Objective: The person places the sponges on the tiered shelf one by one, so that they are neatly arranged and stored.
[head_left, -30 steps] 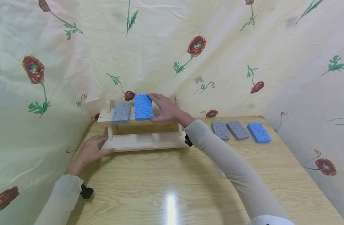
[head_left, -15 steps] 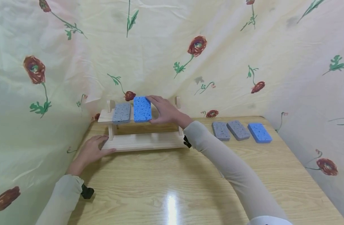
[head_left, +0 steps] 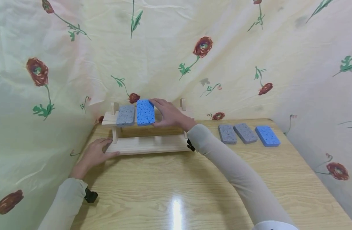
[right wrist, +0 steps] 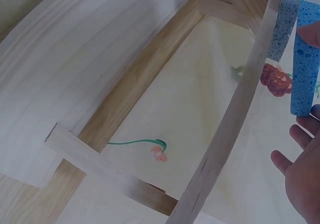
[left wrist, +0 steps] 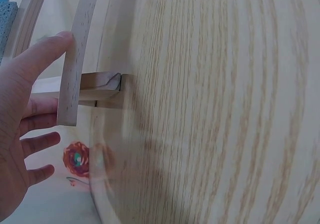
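A two-tier wooden rack (head_left: 150, 145) stands at the back of the table. My left hand (head_left: 93, 155) grips the left end of its lower board; in the left wrist view the thumb lies on one side of the board (left wrist: 75, 69) and fingers are on the other. A blue sponge (head_left: 145, 112) stands upright at the upper shelf, and my right hand (head_left: 170, 115) pinches it by its right side. Just left of it, a grey sponge (head_left: 125, 115) leans on the upper shelf. Whether the blue sponge's lower edge touches the shelf, I cannot tell.
To the right on the table (head_left: 152, 191) lie two grey sponges, one nearer the rack (head_left: 227, 134) and one beside it (head_left: 245, 133), then another blue sponge (head_left: 267, 136). Flowered cloth (head_left: 164, 57) hangs close behind the rack and along both sides.
The blue sponge in my right hand has come down slightly and shifted a little left, closer to the grey one. My left hand keeps its hold on the rack.
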### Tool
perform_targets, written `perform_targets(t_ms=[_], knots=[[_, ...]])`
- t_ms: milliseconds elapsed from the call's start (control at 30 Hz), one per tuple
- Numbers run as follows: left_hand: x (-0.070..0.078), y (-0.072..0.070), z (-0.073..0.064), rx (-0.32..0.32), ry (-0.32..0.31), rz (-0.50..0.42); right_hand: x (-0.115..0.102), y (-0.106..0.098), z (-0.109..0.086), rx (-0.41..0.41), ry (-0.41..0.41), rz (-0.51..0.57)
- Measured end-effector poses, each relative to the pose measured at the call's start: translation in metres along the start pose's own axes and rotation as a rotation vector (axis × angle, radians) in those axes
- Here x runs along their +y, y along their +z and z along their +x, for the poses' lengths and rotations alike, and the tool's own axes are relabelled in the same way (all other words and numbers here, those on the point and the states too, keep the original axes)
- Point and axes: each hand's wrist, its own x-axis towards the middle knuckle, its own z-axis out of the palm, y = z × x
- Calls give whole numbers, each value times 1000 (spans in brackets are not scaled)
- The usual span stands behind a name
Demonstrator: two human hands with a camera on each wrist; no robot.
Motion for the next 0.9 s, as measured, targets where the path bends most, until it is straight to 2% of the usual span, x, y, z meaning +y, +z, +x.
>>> perform_targets(t_ms=[500, 900], knots=[[-2, 1, 0, -17, -18, -2, 8, 11, 6, 4, -1, 26], [-1, 1, -1, 5, -8, -7, 9, 15, 11, -26, 15, 51]])
